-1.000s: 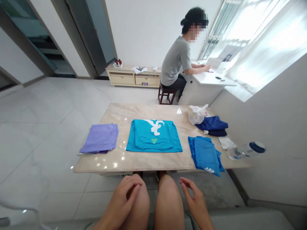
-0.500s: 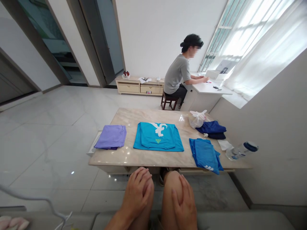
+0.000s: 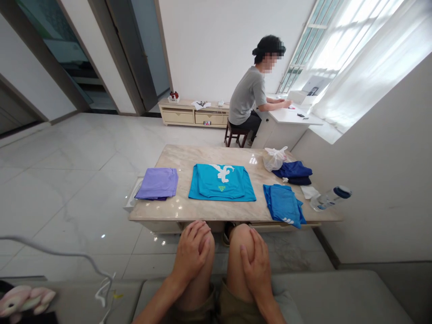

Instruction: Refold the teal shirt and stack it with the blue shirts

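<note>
My left hand (image 3: 192,247) rests open over my left knee, fingers stretched along it and holding nothing. On the other knee lies my right hand (image 3: 256,261), also open and bare. In front of my knees, on a marble-topped table (image 3: 232,213), is a folded turquoise shirt (image 3: 221,182) with a white print and small green lettering. To its left sits a folded purple garment (image 3: 157,182). A folded blue garment (image 3: 283,202) with white marks overhangs the front edge at the right. Dark blue clothing (image 3: 293,171) is piled behind it.
A white plastic bag (image 3: 275,158) and a clear bottle (image 3: 330,199) with a dark lid stand at the table's right. Beyond, a person (image 3: 248,94) sits on a stool at a white desk (image 3: 293,116). A grey cable (image 3: 67,253) and pink plush toy (image 3: 27,299) are at lower left.
My view has tilted down slightly, so the table and knees appear higher and more of the sofa shows. Both hands stay on my knees, and the clothes lie as before.
</note>
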`<act>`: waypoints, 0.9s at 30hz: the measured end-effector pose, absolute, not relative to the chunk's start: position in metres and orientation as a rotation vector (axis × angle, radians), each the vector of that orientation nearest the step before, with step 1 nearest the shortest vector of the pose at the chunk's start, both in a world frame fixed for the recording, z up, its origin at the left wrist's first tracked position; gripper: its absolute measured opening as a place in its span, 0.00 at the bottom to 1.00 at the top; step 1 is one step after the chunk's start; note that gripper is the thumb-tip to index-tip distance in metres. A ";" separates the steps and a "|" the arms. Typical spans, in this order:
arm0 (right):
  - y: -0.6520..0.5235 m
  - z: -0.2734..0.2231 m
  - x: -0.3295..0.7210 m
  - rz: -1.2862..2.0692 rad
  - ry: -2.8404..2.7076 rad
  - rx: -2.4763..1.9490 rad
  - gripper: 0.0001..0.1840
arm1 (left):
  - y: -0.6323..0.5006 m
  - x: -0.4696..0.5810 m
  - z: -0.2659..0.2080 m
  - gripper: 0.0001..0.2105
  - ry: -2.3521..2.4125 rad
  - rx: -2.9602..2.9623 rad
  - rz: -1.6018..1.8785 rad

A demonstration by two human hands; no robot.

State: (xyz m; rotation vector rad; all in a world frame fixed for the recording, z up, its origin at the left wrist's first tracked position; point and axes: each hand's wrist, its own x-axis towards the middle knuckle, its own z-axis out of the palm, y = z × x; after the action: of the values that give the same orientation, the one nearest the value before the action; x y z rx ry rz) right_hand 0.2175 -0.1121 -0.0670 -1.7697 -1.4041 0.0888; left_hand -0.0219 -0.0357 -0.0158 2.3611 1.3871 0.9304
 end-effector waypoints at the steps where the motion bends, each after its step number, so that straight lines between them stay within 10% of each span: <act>1: -0.112 -0.066 0.218 0.092 -1.403 -1.770 0.30 | -0.036 -0.022 -0.016 0.16 1.386 2.358 0.926; 27: -0.118 -0.064 0.227 0.151 -1.387 -1.724 0.30 | -0.036 -0.018 -0.011 0.15 1.429 2.350 0.891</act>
State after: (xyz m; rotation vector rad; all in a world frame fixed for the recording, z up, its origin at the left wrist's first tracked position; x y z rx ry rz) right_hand 0.2265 -0.1181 -0.0637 -1.7242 -1.3866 0.1510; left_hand -0.0175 -0.0364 -0.0109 2.3503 1.4294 0.8906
